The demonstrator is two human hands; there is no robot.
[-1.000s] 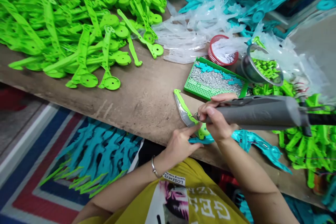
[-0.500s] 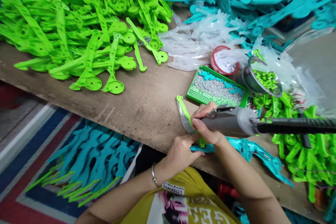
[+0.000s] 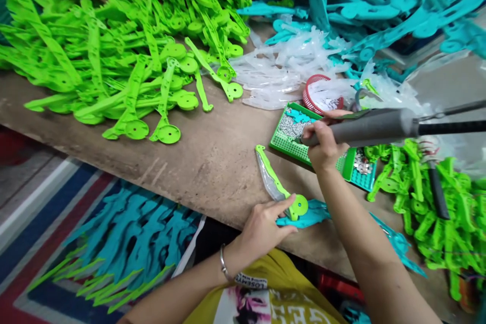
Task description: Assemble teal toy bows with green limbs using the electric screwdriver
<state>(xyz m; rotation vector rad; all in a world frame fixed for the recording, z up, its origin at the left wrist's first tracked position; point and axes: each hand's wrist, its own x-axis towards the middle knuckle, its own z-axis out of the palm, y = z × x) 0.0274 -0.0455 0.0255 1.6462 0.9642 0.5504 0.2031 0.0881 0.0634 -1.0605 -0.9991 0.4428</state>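
Observation:
My left hand (image 3: 261, 225) pinches the round end of a lime-green plastic piece (image 3: 298, 206) with a clear blade-shaped strip (image 3: 268, 178) along it. Beneath that end lies a long turquoise plastic part (image 3: 317, 215), partly hidden by my right forearm. My right hand (image 3: 325, 147) is wrapped round a grey electric screwdriver (image 3: 374, 127), whose tip points down at a green perforated tray (image 3: 290, 148). Small silver screws (image 3: 290, 127) and several turquoise bits lie in the tray. The very tip of the tool is hard to make out.
Lime-green parts (image 3: 125, 76) are heaped at the left, turquoise ones (image 3: 383, 12) at the back right. Clear plastic pieces (image 3: 273, 76), a red basket (image 3: 312, 92) and more green parts (image 3: 451, 212) lie beyond and right. Turquoise-and-green assemblies (image 3: 125, 243) lie low at left.
My right hand has moved the screwdriver up and away from the green piece to the screw tray, uncovering the round end. My left hand stays on the parts.

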